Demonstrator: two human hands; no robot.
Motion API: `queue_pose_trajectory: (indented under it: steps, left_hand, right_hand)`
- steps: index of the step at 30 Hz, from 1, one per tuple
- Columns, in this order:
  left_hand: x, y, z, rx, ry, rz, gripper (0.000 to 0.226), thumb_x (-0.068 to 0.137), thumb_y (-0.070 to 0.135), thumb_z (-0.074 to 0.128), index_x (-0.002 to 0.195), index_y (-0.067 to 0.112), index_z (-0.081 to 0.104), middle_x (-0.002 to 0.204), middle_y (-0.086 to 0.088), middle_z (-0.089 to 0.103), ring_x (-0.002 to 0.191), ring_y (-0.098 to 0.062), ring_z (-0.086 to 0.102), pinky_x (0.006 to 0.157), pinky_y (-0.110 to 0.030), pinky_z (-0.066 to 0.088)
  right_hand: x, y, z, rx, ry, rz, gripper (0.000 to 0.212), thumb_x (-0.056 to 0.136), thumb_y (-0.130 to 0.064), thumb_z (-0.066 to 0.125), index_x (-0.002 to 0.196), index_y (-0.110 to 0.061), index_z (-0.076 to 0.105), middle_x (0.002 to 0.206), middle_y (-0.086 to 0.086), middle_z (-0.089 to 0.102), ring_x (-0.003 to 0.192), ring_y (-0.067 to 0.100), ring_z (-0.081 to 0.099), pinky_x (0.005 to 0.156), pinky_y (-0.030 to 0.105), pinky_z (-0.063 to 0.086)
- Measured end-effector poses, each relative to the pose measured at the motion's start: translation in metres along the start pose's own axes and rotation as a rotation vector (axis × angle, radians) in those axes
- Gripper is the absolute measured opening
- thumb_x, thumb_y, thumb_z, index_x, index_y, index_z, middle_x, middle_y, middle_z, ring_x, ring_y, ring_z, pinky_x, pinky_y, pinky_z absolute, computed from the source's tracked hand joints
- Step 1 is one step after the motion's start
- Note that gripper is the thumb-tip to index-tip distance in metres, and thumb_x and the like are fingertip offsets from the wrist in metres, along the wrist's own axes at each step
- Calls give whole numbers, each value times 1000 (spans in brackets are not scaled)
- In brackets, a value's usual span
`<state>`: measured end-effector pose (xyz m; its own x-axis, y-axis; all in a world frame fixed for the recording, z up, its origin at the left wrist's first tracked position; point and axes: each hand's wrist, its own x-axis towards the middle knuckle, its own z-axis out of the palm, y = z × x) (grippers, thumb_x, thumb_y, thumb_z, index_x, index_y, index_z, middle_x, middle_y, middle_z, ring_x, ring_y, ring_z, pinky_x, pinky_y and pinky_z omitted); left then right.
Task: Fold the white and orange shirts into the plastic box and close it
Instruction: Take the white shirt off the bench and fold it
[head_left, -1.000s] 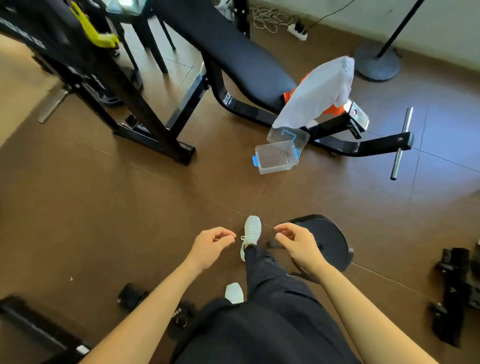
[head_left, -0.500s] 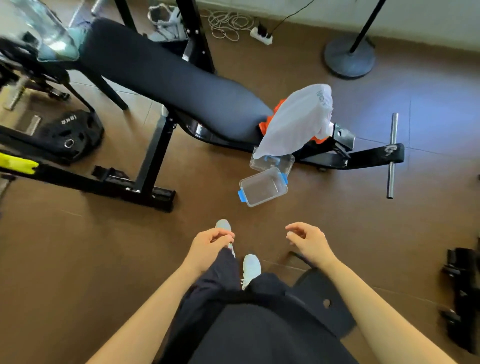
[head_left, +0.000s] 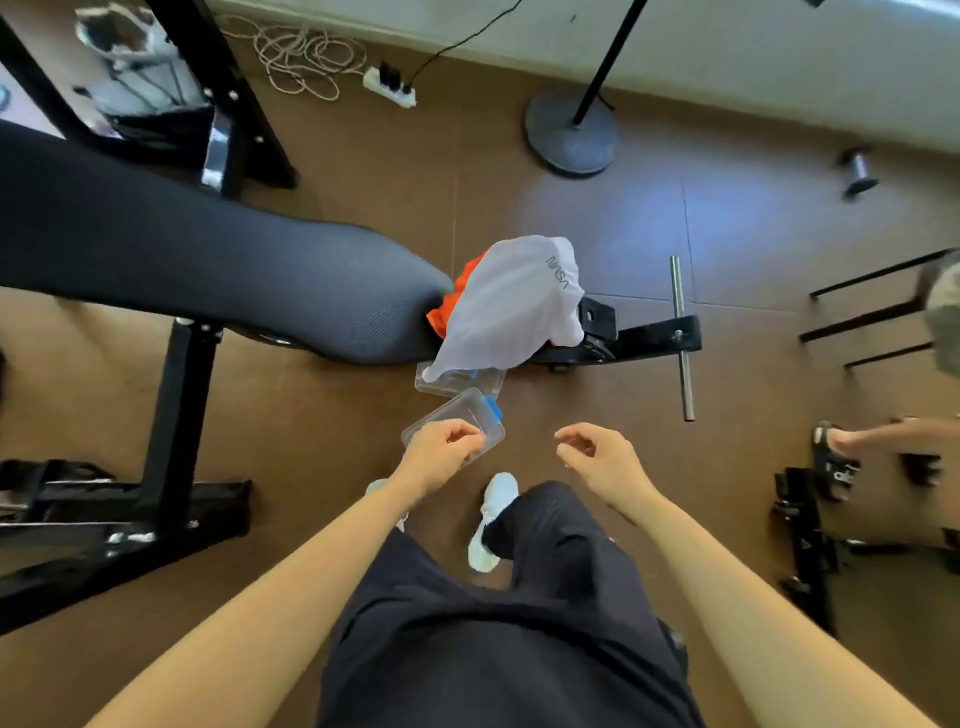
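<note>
Left hand (head_left: 441, 452) and right hand (head_left: 602, 457), loosely curled and empty, hover above the clear plastic box (head_left: 467, 415) on the floor, its long axis slanting near-left to far-right, as the white shirt (head_left: 511, 306), draped corner-down over the orange shirt (head_left: 449, 306) on the padded worktop (head_left: 208, 260), likely wants lifting by both shoulders.

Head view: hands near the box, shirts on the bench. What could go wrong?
The plastic box lies on the floor just ahead of the white shoe; a step may kick it. The white shirt hangs off the bench over the orange shirt; pulling one could drag the other down.
</note>
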<state>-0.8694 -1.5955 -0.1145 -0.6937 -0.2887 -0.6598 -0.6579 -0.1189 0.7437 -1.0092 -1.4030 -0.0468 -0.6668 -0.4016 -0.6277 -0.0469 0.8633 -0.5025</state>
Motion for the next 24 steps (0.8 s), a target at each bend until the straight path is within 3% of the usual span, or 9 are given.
queue_pose_trajectory:
  steps: [5, 8, 10, 14, 17, 19, 21, 24]
  left_hand:
    - [93, 67, 11, 21, 23, 43, 16, 96, 19, 63, 102, 13, 76, 93, 2, 74, 86, -11, 65, 74, -17, 49]
    - [146, 100, 26, 3, 89, 21, 18, 96, 12, 61, 107, 5, 73, 93, -4, 71, 82, -13, 64, 70, -13, 50]
    - [179, 116, 41, 4, 145, -14, 19, 96, 14, 61, 108, 6, 73, 94, -3, 70, 81, -12, 63, 67, -13, 49]
    - [238, 138, 77, 9, 194, -87, 20, 95, 20, 63, 110, 10, 72, 103, -4, 70, 91, -18, 63, 88, -35, 55]
    - [269, 156, 100, 72, 259, -93, 25, 99, 23, 60, 119, 12, 66, 114, -3, 66, 106, -21, 62, 88, -29, 49]
    - [289, 166, 109, 93, 301, -124, 35, 99, 27, 59, 131, 15, 58, 128, -4, 62, 115, -22, 60, 90, -28, 51]
    - [309, 172, 112, 166, 334, -146, 51, 97, 35, 62, 143, 20, 47, 140, -4, 56, 123, -22, 57, 100, -37, 53]
    - [333, 177, 111, 372, 342, -148, 62, 94, 42, 64, 148, 25, 39, 144, -4, 50, 128, -22, 52, 106, -40, 49]
  right_hand:
    - [97, -16, -61, 41, 74, -35, 19, 94, -19, 66, 111, -17, 73, 91, -1, 70, 89, 18, 65, 80, 26, 46]
    - [169, -11, -92, 56, 76, -20, 20, 92, -21, 65, 111, -17, 72, 84, 2, 70, 82, 19, 65, 71, 24, 46]
    - [219, 0, -110, 62, 50, 6, 22, 91, -23, 66, 111, -15, 72, 85, 4, 71, 83, 22, 67, 72, 28, 50]
    - [299, 20, -125, 216, -10, 94, 9, 94, -23, 65, 100, -17, 68, 93, 7, 71, 83, 23, 67, 75, 34, 57]
    - [346, 32, -113, 438, -115, 275, 35, 95, -31, 65, 111, -1, 66, 96, 11, 67, 82, 22, 62, 74, 33, 55]
    - [367, 33, -105, 685, -220, 454, 42, 94, -35, 68, 120, -3, 65, 106, 13, 67, 93, 26, 66, 86, 40, 57]
    - [383, 33, -100, 918, -280, 591, 41, 93, -34, 71, 122, -6, 63, 111, 12, 68, 101, 28, 68, 92, 39, 57]
    - [398, 28, -101, 1131, -297, 657, 36, 95, -24, 69, 126, -8, 61, 108, 11, 71, 88, 21, 70, 73, 30, 58]
